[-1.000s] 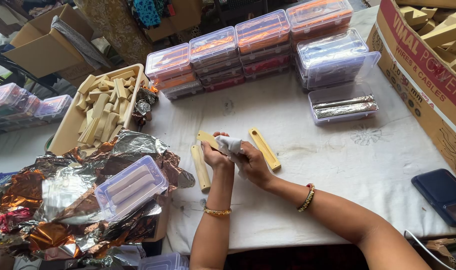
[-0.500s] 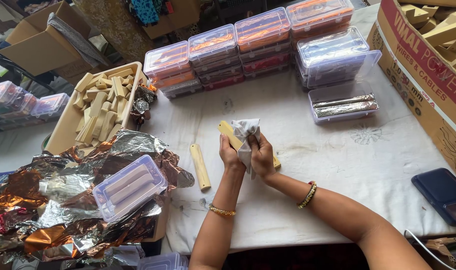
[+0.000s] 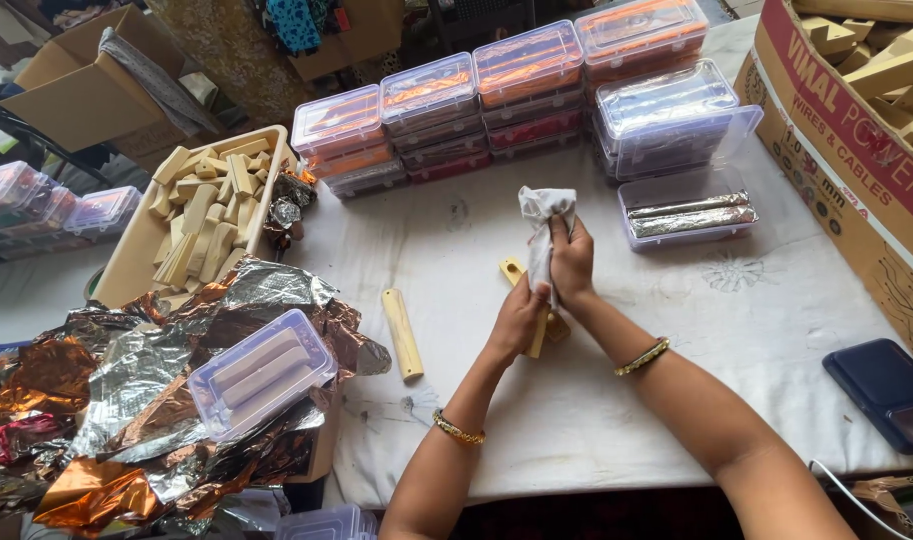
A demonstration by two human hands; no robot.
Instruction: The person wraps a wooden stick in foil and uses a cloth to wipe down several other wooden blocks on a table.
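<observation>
Both hands meet mid-table: the right hand (image 3: 574, 262) is closed round a white cloth (image 3: 543, 225), the left hand (image 3: 518, 322) gripping its lower end over a wooden stick (image 3: 537, 330). Behind them stand stacked clear boxes (image 3: 532, 95) with orange and red contents; a brown carton (image 3: 845, 130) with red panel sits right; a loose stick (image 3: 402, 333) lies left.

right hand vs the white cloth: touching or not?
Touching. The head view shows the right hand closed around the white cloth, whose bunched top sticks out above the fingers. The left hand grips its lower end.
</observation>
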